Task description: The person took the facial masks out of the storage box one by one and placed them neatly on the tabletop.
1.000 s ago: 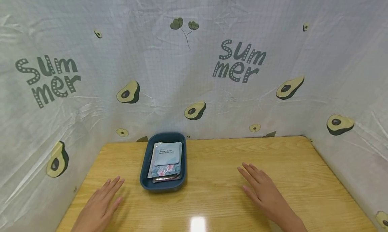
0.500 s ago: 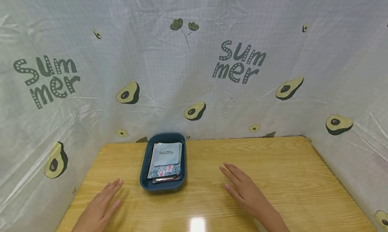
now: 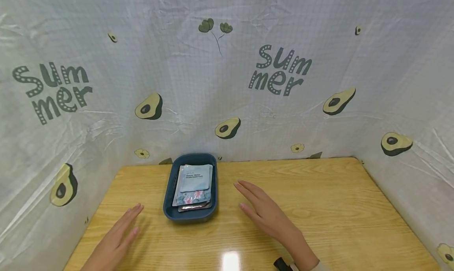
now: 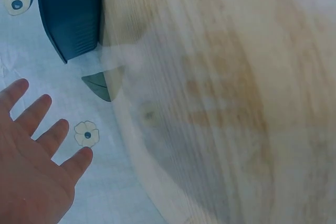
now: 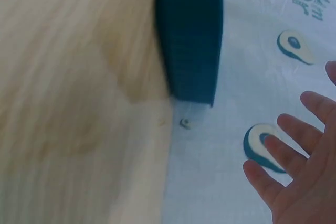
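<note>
A dark blue plastic basket (image 3: 170,192) stands on the wooden table, left of the middle. Inside it lie several flat sachets, stacked, with a pale blue one (image 3: 196,179) with printed text on top and a flowered one (image 3: 193,198) partly under it. My left hand (image 3: 112,239) hovers left of the basket, fingers extended, holding nothing. To the basket's right my right hand (image 3: 267,214) is held over the table with fingers straight, apart from the basket. Both wrist views show the basket's outer wall (image 4: 71,14) and spread fingers.
The light wooden table (image 3: 319,200) reaches back to a white cloth (image 3: 191,74) printed with avocados and words. Cloth hangs at both sides too. A black object (image 3: 281,264) shows at my right wrist.
My right hand has moved left across the table, closer to the basket. The left hand has stayed nearly in place, turning slightly. The basket and sachets have not moved.
</note>
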{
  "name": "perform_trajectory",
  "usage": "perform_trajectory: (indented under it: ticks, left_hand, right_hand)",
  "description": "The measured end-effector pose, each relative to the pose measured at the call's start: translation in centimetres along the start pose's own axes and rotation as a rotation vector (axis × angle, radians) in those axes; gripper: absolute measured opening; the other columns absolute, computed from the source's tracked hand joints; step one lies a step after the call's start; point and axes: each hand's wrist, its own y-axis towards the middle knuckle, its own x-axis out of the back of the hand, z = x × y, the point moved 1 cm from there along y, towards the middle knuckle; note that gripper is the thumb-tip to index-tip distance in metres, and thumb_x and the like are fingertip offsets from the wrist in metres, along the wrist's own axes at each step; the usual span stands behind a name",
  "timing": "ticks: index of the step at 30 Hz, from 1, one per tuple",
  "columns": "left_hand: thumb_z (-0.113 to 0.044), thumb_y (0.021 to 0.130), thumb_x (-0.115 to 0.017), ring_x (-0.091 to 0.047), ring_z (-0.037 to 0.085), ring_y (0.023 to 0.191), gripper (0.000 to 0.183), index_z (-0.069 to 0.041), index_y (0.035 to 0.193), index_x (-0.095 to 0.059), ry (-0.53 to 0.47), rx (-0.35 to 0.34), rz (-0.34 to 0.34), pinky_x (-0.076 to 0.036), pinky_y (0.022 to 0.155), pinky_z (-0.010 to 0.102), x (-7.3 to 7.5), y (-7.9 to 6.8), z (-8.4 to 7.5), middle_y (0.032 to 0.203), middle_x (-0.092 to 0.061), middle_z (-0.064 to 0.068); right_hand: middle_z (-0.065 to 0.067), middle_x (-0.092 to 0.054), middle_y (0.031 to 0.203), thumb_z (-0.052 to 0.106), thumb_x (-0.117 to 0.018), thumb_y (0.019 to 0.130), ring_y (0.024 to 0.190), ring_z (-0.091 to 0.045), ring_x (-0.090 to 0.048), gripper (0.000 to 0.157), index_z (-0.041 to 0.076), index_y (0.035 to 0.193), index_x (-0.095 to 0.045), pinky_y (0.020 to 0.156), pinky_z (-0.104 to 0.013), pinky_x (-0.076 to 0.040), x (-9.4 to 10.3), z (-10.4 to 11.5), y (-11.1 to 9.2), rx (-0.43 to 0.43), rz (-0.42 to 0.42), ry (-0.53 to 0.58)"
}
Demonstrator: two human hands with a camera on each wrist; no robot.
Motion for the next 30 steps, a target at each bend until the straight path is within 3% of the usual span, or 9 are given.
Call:
perform_trajectory:
  ticks: [5,11,14,17,18,20,24,27,30]
  left_hand:
    - [-0.042,0.11,-0.042,-0.027,0.053,0.144,0.059,-0.012,0.16,-0.031,-0.069,0.045,0.033,-0.027,0.107,0.074,0.6,0.4,-0.7,0.161,-0.031,0.025]
    - [-0.041,0.111,-0.04,-0.029,0.05,0.144,0.057,-0.022,0.162,-0.027,-0.113,0.034,0.028,-0.031,0.106,0.072,0.5,0.8,-1.1,0.162,-0.031,0.022]
    - [-0.038,0.111,-0.04,-0.03,0.035,0.148,0.054,-0.03,0.162,-0.025,-0.131,-0.007,-0.001,-0.028,0.121,0.039,0.3,1.3,-1.1,0.163,-0.032,0.015]
    - [-0.03,0.112,-0.041,-0.024,0.003,0.146,0.052,-0.032,0.162,-0.026,-0.171,-0.09,-0.026,-0.02,0.106,0.004,-0.1,1.8,-1.3,0.163,-0.033,0.013]
    - [-0.029,0.112,-0.041,-0.021,-0.008,0.142,0.052,-0.034,0.161,-0.026,-0.193,-0.102,-0.019,-0.016,0.096,-0.003,-0.3,2.0,-1.4,0.163,-0.032,0.012]
    - [-0.024,0.112,-0.041,-0.016,-0.019,0.136,0.052,-0.03,0.162,-0.026,-0.246,-0.143,-0.004,-0.015,0.097,-0.004,-0.6,2.4,-1.5,0.164,-0.03,0.015]
    - [-0.022,0.112,-0.039,-0.022,0.009,0.148,0.053,-0.023,0.163,-0.024,-0.283,-0.13,0.037,-0.025,0.106,0.007,-1.1,3.3,-1.8,0.165,-0.026,0.018]
    - [-0.025,0.112,-0.038,-0.026,0.042,0.148,0.054,-0.016,0.163,-0.022,-0.307,-0.081,0.057,-0.035,0.116,0.04,-1.4,4.1,-2.0,0.165,-0.024,0.021]
    - [-0.027,0.111,-0.043,-0.022,0.053,0.147,0.06,-0.012,0.163,-0.018,-0.359,-0.044,0.072,-0.03,0.11,0.069,-1.9,5.0,-2.2,0.166,-0.018,0.024]
  right_hand:
    - [0.003,-0.033,0.164,0.042,-0.045,0.109,0.15,-0.019,-0.03,0.054,0.037,0.161,-0.028,0.119,-0.051,-0.032,0.0,1.0,1.7,0.01,0.008,0.049]
    - [0.008,-0.033,0.164,0.044,-0.05,0.107,0.15,-0.015,-0.03,0.056,0.039,0.159,-0.03,0.12,-0.047,-0.03,-0.3,1.7,3.6,-0.028,0.07,0.121]
    - [0.005,-0.035,0.163,0.047,-0.051,0.106,0.149,-0.014,-0.031,0.057,0.037,0.159,-0.033,0.12,-0.046,-0.03,-0.5,1.9,4.7,-0.038,0.097,0.153]
    - [0.002,-0.036,0.163,0.05,-0.053,0.104,0.149,-0.018,-0.032,0.06,0.034,0.159,-0.035,0.119,-0.049,-0.032,-0.7,2.3,5.8,-0.036,0.12,0.172]
    - [0.001,-0.036,0.163,0.05,-0.054,0.103,0.149,-0.019,-0.032,0.061,0.033,0.159,-0.036,0.119,-0.05,-0.032,-0.8,2.4,6.1,-0.035,0.126,0.18]
    - [0.001,-0.036,0.163,0.052,-0.056,0.102,0.148,-0.02,-0.033,0.063,0.034,0.158,-0.036,0.118,-0.05,-0.034,-0.9,2.6,6.8,-0.038,0.136,0.194]
    - [0.001,-0.036,0.162,0.048,-0.061,0.1,0.148,-0.02,-0.035,0.064,0.033,0.157,-0.038,0.115,-0.048,-0.038,-1.6,3.2,8.1,-0.049,0.146,0.251]
    - [0.001,-0.037,0.162,0.046,-0.063,0.1,0.148,-0.021,-0.034,0.064,0.029,0.157,-0.04,0.116,-0.048,-0.037,-2.2,3.8,9.2,-0.057,0.15,0.274]
    - [0.001,-0.038,0.162,0.046,-0.063,0.1,0.149,-0.021,-0.033,0.065,0.027,0.157,-0.041,0.119,-0.049,-0.033,-2.9,4.1,10.4,-0.069,0.152,0.272]
